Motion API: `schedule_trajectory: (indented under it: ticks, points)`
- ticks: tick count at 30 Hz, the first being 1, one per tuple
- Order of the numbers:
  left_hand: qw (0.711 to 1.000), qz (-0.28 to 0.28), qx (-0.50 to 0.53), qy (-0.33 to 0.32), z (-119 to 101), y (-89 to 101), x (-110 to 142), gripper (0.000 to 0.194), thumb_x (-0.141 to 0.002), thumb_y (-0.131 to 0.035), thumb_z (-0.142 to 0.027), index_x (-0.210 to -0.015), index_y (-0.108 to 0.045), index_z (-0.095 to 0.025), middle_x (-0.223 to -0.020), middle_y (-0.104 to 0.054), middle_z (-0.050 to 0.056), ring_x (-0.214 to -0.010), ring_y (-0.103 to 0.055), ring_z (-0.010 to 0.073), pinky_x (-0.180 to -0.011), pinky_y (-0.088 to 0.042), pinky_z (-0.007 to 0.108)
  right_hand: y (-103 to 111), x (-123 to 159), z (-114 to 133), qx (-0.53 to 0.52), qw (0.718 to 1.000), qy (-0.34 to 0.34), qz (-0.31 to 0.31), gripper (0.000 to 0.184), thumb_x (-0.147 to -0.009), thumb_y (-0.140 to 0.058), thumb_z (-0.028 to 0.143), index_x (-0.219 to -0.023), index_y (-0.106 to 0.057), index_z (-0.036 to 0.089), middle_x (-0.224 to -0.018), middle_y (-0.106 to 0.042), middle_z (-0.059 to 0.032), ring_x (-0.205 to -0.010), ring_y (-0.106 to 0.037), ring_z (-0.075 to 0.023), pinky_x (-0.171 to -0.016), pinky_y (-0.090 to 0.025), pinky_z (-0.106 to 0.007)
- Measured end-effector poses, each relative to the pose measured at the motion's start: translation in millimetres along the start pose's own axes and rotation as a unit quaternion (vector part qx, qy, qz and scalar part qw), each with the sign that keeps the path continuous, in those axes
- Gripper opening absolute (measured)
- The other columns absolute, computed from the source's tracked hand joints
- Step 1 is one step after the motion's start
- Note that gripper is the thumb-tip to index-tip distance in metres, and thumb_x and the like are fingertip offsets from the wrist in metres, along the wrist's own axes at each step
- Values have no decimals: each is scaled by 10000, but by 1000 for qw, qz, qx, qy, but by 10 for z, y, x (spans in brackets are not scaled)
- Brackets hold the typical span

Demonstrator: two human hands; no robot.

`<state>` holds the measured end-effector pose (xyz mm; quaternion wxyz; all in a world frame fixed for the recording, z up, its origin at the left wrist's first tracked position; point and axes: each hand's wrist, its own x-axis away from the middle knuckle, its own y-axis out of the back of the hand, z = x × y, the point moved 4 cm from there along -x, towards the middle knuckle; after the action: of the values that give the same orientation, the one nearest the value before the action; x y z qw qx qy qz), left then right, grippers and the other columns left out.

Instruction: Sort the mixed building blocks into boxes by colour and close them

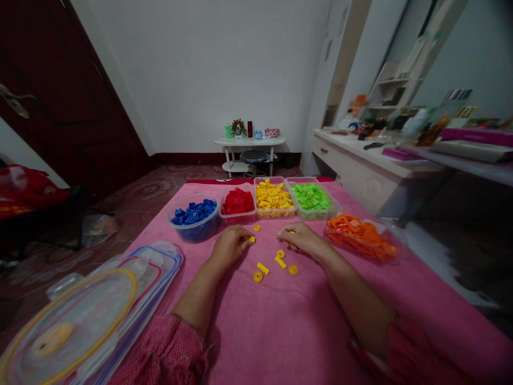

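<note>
Between the fingertips of my left hand is a small yellow toy brick. My right hand is closed, with a bit of yellow showing at its fingers; its shape is mostly hidden. On the pink cloth between and below the hands lie loose yellow pieces: a round piece beyond the hands, a ring near my right hand, a notched strip just below it, another notched strip, and round pieces at the lower left and lower right.
Tubs of blue, red, yellow, green and orange pieces form an arc beyond my hands. Stacked lids lie at the left edge of the pink-covered table. A white dresser stands at the right.
</note>
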<state>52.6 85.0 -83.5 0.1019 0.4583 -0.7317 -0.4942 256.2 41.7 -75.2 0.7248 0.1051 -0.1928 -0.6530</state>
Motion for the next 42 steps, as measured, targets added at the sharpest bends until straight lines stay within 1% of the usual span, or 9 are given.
schedule_trajectory:
  ticks: [5, 9, 17, 21, 26, 31, 34, 38, 42]
  points:
    - [1000, -23, 4, 1, -79, 40, 1, 156, -786, -627, -273, -874, -725, -190, -857, -695, 58, -805, -611, 174, -752, -449, 278, -49, 92, 45, 163, 982, 48, 86, 136, -682, -627, 281, -708, -622, 148, -643, -630, -7, -559, -531, -102, -511, -354, -203]
    - [1000, -26, 15, -2, -125, 20, 4, 164, -792, -615, -292, -866, -725, -197, -854, -698, 50, -801, -616, 176, -746, -452, 279, -92, 133, 73, 283, 955, 69, 58, 177, -612, -687, 264, -766, -648, 185, -791, -674, -16, -711, -570, -142, -588, -358, -219]
    - [976, -177, 123, -29, -387, 199, 13, 148, -797, -605, -213, -916, -689, -188, -918, -701, 41, -837, -630, 156, -778, -484, 273, -150, 51, 211, 29, 997, 33, -61, 105, -727, -466, 238, -646, -506, 185, -508, -522, 37, -442, -446, -94, -465, -320, -208]
    - [969, -199, 134, -50, -523, 283, -2, 143, -803, -599, -196, -916, -685, -184, -944, -697, 40, -851, -624, 149, -795, -488, 270, -140, 94, 244, 142, 984, 87, -66, 111, -693, -560, 276, -665, -590, 172, -638, -626, -13, -595, -538, -125, -556, -355, -223]
    - [975, -178, 126, -33, -463, 234, -9, 128, -798, -601, -195, -892, -686, -175, -892, -695, 42, -800, -620, 145, -745, -495, 259, -182, 82, 59, 262, 962, 29, -71, 107, -601, -672, 262, -643, -607, 186, -689, -650, -28, -636, -534, -131, -546, -299, -227]
    - [969, -203, 138, -41, -544, 262, -3, 169, -791, -619, -197, -945, -687, -188, -978, -704, 38, -844, -633, 153, -770, -504, 270, -237, 64, 140, -130, 989, -33, -61, 160, -763, -511, 336, -714, -528, 184, -523, -538, 23, -388, -383, -69, -389, -201, -188]
    - [966, -197, 156, -55, -706, 296, -5, 201, -782, -640, -214, -976, -690, -194, -997, -709, 41, -908, -637, 173, -836, -500, 296, -334, 102, 258, -392, 917, -67, 17, 264, -827, -437, 416, -846, -550, 178, -600, -568, 13, -377, -402, -65, -344, -163, -163]
    - [965, -183, 178, -52, -743, 296, 2, 235, -799, -626, -246, -1019, -688, -193, -1041, -701, 50, -992, -622, 189, -910, -475, 319, -451, 125, 289, -559, 816, -112, 94, 334, -882, -401, 427, -913, -578, 145, -626, -570, -5, -383, -392, -49, -323, -182, -126]
    - [956, -233, 176, 30, -332, 220, 58, 258, -883, -500, -302, -987, -693, -165, -1019, -703, 69, -956, -632, 182, -884, -473, 309, -394, 88, 189, -602, 789, -110, 50, 245, -884, -418, 336, -817, -555, 144, -691, -613, -48, -376, -323, -32, -303, -181, -110]
